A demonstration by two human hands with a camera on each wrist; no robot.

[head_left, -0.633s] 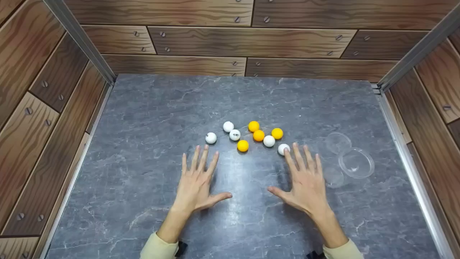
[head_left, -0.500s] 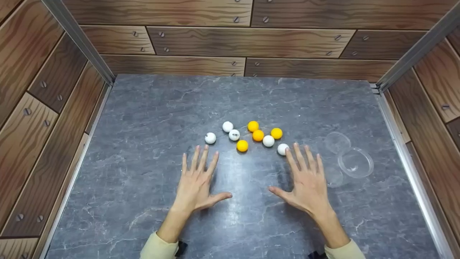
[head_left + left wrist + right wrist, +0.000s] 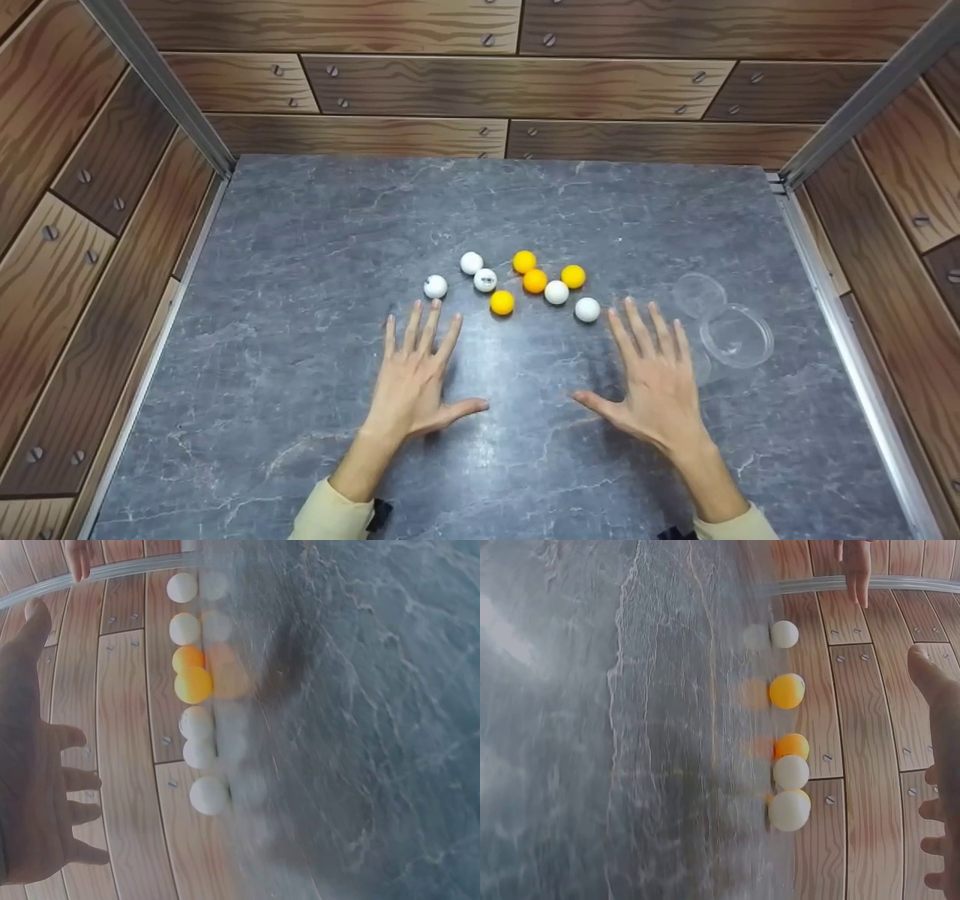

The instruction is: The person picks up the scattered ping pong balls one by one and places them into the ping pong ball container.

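A person's left hand (image 3: 411, 379) and right hand (image 3: 660, 386), cuffed in pale yellow sleeves (image 3: 331, 514), spread palm-down over a gray marbled bench (image 3: 330, 225), fingers straight and fanned, thumbs wide, both holding nothing. Five white balls (image 3: 485, 280) and four orange balls (image 3: 535, 281) sit loosely clustered on the bench just past the fingertips, the leftmost white one near the left hand, the rightmost white one near the right. Clear round plastic pieces (image 3: 736, 336) lie beside the right hand, one partly hidden.

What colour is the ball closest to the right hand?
The ball is white; it shows best in the head view.
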